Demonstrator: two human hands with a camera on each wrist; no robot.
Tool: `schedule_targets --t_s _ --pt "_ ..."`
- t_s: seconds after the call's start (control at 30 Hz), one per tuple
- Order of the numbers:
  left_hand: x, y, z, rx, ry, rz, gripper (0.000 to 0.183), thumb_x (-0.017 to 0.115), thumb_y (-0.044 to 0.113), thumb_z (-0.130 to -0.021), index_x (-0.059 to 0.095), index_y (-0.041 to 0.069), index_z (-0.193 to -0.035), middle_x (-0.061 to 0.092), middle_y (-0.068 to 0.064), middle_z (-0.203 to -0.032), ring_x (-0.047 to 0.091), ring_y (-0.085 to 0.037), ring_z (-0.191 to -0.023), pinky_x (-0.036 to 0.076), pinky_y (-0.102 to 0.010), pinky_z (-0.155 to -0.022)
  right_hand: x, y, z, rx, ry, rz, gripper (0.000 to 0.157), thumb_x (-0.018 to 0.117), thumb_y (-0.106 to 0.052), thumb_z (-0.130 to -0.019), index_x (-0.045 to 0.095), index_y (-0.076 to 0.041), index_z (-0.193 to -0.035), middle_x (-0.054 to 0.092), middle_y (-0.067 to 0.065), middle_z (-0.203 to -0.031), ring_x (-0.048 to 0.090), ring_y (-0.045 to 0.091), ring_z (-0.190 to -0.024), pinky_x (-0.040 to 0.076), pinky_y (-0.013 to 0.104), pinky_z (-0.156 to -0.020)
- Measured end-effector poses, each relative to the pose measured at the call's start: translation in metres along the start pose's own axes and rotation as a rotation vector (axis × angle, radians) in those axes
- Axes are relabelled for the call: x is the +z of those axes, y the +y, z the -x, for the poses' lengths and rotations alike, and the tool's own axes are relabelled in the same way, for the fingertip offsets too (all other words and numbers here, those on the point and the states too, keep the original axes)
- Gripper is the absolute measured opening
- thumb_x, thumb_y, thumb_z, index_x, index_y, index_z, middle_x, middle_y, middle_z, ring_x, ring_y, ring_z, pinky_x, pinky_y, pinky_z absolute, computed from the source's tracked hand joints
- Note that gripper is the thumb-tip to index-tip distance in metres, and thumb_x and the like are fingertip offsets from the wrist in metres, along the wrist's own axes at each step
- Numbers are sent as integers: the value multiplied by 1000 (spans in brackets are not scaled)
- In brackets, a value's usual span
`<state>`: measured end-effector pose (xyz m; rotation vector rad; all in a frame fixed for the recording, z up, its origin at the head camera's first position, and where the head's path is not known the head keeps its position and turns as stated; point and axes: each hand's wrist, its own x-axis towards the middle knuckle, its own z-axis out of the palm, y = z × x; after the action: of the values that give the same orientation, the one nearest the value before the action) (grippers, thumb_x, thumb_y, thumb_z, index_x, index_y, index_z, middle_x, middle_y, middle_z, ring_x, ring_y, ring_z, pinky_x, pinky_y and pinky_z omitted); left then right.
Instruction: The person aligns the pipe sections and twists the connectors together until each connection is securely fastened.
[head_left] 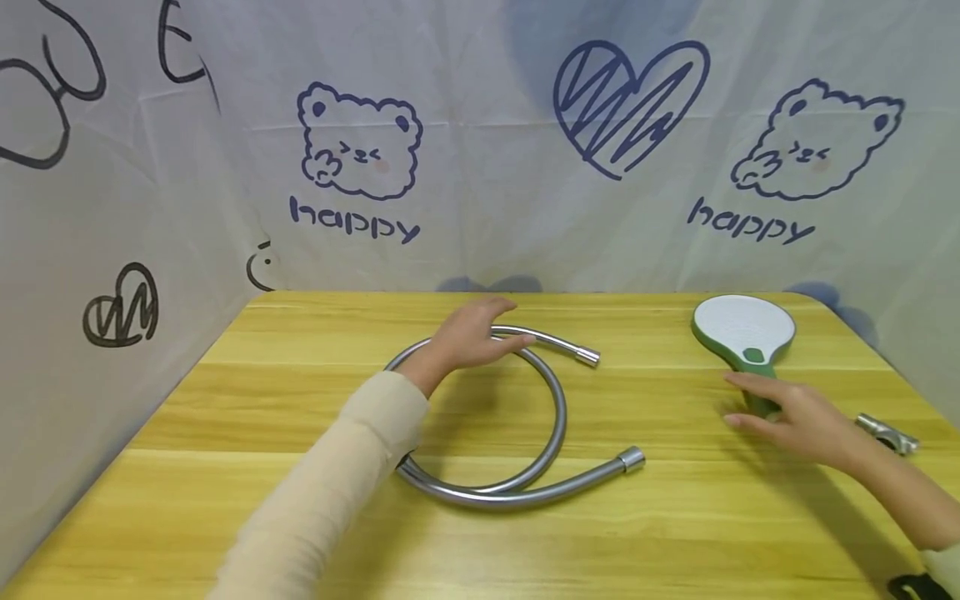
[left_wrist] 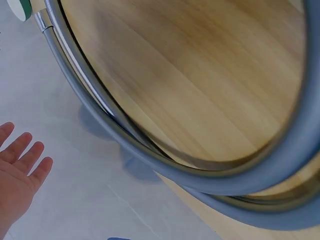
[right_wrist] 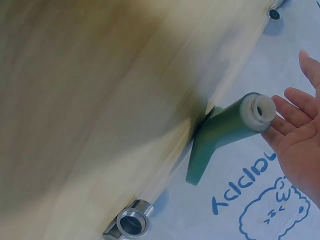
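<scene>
A grey metal shower hose (head_left: 561,408) lies in a loose coil on the table, its two silver end fittings pointing right. My left hand (head_left: 472,333) hovers over the coil's far side, fingers spread and relaxed; in the left wrist view that hand (left_wrist: 20,175) appears apart from the hose (left_wrist: 120,131). At the right lies a green shower head (head_left: 742,321) with a white face. Beside its handle is my right hand (head_left: 798,421), thumb and fingers apart. The right wrist view shows the threaded handle end (right_wrist: 257,111) near the loosely extended fingers; whether they touch is unclear.
A small chrome bracket (head_left: 887,434) lies on the wooden table (head_left: 675,533), right of my right hand. White cloth (head_left: 487,208) with blue drawings hangs behind the table, and another stretch stands along the left side. A black strap (head_left: 917,586) shows at the lower right corner.
</scene>
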<state>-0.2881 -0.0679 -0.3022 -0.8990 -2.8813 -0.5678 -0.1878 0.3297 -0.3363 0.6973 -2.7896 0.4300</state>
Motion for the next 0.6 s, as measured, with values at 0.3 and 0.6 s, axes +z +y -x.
schedule_targets --t_s 0.3,0.6 --pt "10 5 -11 1 -15 -37 66 57 47 -88 45 2 -136 47 -14 -139 42 -28 -131 33 -38 -108 -1 12 3 7 28 9 54 73 -22 -79 55 9 -119 59 35 -111 58 51 -95 48 55 -72" --pt "17 9 -19 -36 -59 -18 67 56 47 -89 43 3 -137 45 -14 -141 40 -28 -132 32 -38 -110 -4 20 9 30 25 6 50 72 -18 -80 56 10 -118 57 36 -112 55 54 -98 45 59 -78"
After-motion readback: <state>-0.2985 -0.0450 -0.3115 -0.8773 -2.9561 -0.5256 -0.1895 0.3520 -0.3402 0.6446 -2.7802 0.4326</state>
